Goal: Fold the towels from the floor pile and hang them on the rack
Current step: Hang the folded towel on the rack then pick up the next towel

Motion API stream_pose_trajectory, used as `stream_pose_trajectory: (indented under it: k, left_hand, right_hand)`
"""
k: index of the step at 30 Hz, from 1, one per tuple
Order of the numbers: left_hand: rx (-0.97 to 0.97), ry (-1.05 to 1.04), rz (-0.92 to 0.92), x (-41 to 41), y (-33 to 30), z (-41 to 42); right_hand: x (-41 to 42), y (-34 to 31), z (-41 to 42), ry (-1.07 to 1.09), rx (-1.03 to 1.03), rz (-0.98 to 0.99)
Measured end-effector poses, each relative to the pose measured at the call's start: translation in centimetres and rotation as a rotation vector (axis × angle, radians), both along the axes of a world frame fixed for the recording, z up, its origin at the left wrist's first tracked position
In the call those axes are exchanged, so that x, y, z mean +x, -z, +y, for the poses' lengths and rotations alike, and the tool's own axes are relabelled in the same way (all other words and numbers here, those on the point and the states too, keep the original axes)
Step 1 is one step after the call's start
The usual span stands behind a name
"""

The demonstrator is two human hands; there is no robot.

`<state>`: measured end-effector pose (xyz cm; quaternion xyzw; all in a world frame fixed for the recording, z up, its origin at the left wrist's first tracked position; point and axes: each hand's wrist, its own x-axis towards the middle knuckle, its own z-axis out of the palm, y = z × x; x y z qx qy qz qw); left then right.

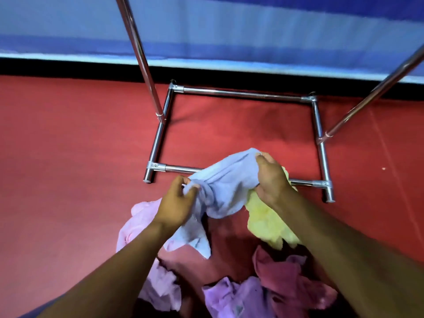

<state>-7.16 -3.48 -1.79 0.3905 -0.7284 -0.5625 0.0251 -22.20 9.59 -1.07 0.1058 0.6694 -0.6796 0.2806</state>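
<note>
I hold a crumpled light blue towel (226,184) up over the floor pile. My left hand (176,203) pinches its bunched left end, and my right hand (270,177) grips its upper right edge. Part of the towel hangs down below my left wrist. Under it on the red floor lie a pink towel (140,221), a yellow towel (266,221), a dark red towel (282,278) and a purple towel (231,297). The chrome rack (241,94) stands just beyond, its base frame on the floor and two uprights rising out of view.
The red floor (68,145) spreads left and right of the rack. A blue wall (229,31) with a black skirting strip runs behind the rack. The rack's near base bar (176,169) lies directly under my hands.
</note>
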Motion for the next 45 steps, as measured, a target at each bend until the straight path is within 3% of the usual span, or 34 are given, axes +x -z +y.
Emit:
stream_pose_trajectory:
  k: [3, 6, 8, 9, 13, 14, 22, 27, 31, 35, 41, 45]
  left_hand:
    - [-0.089, 0.179, -0.006, -1.1, -6.0, 0.4]
    - [-0.214, 0.622, -0.393, -0.6, -12.4, 1.4]
    - [-0.278, 0.714, -0.517, -0.1, -17.1, 1.8]
    - [-0.297, 0.694, -0.429, -0.2, -19.7, 2.3]
    - [-0.200, 0.465, 0.359, -1.7, -30.1, 4.9]
    - [-0.191, 0.444, 0.434, -1.8, -31.9, 5.5]
    - [-0.458, 0.516, 0.319, -0.2, -38.6, 7.3]
    - [-0.110, 0.461, 0.533, 1.2, -42.9, 8.5]
    - [-0.080, 0.477, 0.556, 1.8, -44.4, 9.9]
    - [0.103, 0.282, 0.547, 2.4, -46.3, 9.8]
    - [-0.007, 0.302, 0.623, 3.6, -48.5, 8.0]
    - [-0.050, 0.298, 0.656, 4.4, -48.8, 8.1]
  right_hand:
    - [0.0, -7.5, 1.5, -0.149, -0.028, 0.143]
    - [0.5, -15.8, 2.5, -0.395, -0.031, 0.355]
    - [1.0, -21.7, 2.9, -0.588, 0.070, 0.559]
    - [1.4, -24.3, 2.9, -0.670, 0.092, 0.630]
    - [3.9, -32.4, 3.3, -0.840, 0.110, 0.739]
    - [4.4, -33.7, 3.5, -0.840, 0.141, 0.775]
    - [6.7, -39.7, 7.3, -0.652, 0.045, 0.707]
    - [7.9, -42.9, 9.5, -0.584, 0.039, 0.712]
    - [8.8, -43.5, 12.0, -0.690, 0.129, 0.648]
    - [9.4, -43.5, 12.7, -0.676, 0.261, 0.848]
    - [9.3, -46.1, 13.6, -0.524, 0.347, 1.017]
    - [9.5, -46.5, 14.4, -0.664, 0.533, 1.033]
